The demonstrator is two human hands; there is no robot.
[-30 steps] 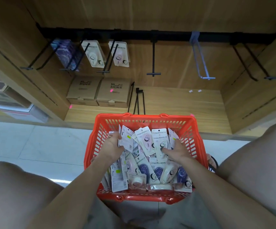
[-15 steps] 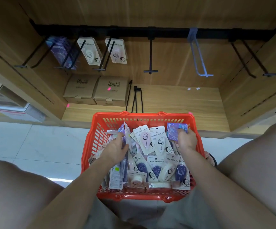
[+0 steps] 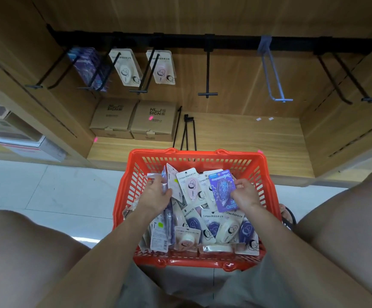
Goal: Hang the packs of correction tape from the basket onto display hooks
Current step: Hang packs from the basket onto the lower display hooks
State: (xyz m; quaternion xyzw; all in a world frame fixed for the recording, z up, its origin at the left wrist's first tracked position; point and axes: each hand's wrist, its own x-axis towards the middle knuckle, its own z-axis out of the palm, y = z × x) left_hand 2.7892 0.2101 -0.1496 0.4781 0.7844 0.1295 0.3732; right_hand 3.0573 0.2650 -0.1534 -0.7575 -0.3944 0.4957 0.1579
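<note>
Right hand (image 3: 246, 196), just right of centre frame: fingers curled, pinching the right edge of a purple pack (image 3: 222, 190) of correction tape, lifted above the pile and tilted face-up. Left hand (image 3: 156, 196), left of centre: fingers bent down among upright packs (image 3: 169, 185) at the basket's left side, thumb pressed against them (exactly which pack is gripped, hard to tell). Below both hands, a loose heap of packs, white, pink and dark blue, filling the red basket (image 3: 202, 153) at lower centre, between the person's knees. Beyond the basket, across the top of the frame, a black rail (image 3: 180, 40) with display hooks: purple packs (image 3: 87, 65) at upper left, then a white pack (image 3: 126, 67), then a pink pack (image 3: 162, 67); bare black hook (image 3: 207, 72) at centre, blue-grey hook (image 3: 271, 74) to its right. Two brown cartons (image 3: 133, 117) on the wooden shelf below the hung packs.
</note>
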